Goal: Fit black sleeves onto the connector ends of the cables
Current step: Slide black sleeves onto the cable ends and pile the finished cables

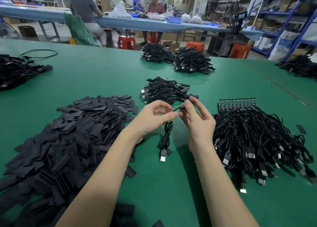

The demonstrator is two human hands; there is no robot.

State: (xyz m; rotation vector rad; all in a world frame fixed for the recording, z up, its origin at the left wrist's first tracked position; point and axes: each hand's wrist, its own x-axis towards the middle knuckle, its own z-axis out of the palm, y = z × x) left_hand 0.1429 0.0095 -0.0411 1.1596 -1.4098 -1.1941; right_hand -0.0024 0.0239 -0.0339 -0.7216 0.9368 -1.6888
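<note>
My left hand and my right hand meet above the green table, both pinching one black cable. Its wire hangs down between the wrists, and its USB plug rests on the mat. My right hand's fingertips hold the cable's upper end near a black sleeve; whether the sleeve is on that end I cannot tell. A large heap of flat black sleeves lies to the left. A pile of cables with small circuit boards lies to the right. A smaller cable pile sits just beyond my hands.
More cable heaps lie at the far centre, far left and far right of the green table. Two people sit at a blue bench behind, with red stools and shelving beyond.
</note>
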